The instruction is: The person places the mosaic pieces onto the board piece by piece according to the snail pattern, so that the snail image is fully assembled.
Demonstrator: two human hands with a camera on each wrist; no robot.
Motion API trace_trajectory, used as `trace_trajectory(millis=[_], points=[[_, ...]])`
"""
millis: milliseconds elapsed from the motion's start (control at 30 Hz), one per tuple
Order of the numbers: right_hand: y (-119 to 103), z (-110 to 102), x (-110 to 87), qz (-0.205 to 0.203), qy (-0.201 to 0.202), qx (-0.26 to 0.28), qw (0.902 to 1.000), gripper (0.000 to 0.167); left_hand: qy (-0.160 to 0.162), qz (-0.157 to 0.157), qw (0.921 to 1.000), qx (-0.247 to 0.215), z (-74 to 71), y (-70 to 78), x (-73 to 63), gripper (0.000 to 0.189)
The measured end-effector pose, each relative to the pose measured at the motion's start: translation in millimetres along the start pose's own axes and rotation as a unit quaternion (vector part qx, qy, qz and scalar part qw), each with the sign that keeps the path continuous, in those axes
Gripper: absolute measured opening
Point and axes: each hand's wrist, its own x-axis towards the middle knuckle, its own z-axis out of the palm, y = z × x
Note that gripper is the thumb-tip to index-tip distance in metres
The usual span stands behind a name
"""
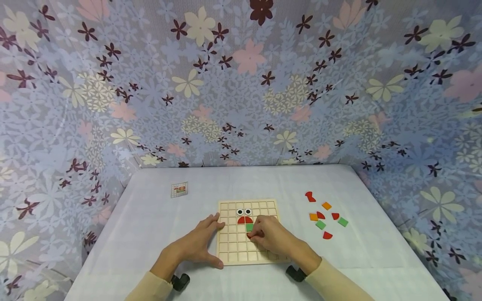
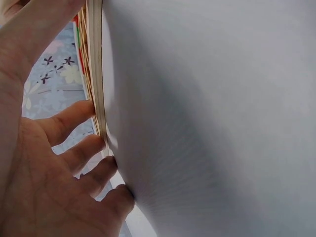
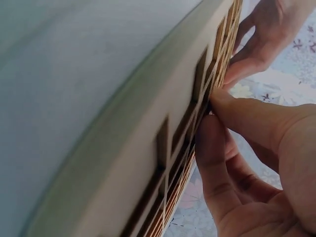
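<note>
Pinched with the right hand (image 1: 273, 234) a red piece (image 1: 249, 235) between thumb and fingertips, low at the wooden grid board (image 1: 232, 247), just on the near side of a green square (image 1: 249, 227). Had this grip nearly closed, with only the thin piece inside. Saw merely a small red part past the fingers; could not tell from it the long axis or the pointing direction. Rested the left hand (image 1: 199, 240) at the left edge of the board, with this grip wide and loose, holding nothing, and with the thumb beside the near left corner.

Saw the board lying flat on the tabletop (image 1: 132, 234), about square, with sides running left-right and near-far, so without clear long axis. Saw in its cells, far from the green square by one row, two red quarter-rounds (image 1: 241, 220) forming a dome, curved toward far and straight toward near, and just beyond them two eye pieces (image 1: 239, 212). Found at far left a small picture card (image 1: 179, 190), longer from left to right, and at right several loose pieces (image 1: 343, 222) in red, orange and green, turned in different directions.
</note>
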Motion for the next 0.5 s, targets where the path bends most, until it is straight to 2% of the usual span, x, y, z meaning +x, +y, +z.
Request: trace_trajectory(millis=[267, 500], points=[[-2.2, 2.0, 1.6, 0.026, 0.009, 0.003, 0.9996, 0.007, 0.0, 0.0, 1.0, -0.003, -0.5, 1.3, -0.8, 0.123], [-0.8, 1.4, -0.3, 0.021, 0.007, 0.009, 0.9997, 0.006, 0.002, 0.002, 1.0, -0.002, 0.5, -0.1, -0.4, 0.123]])
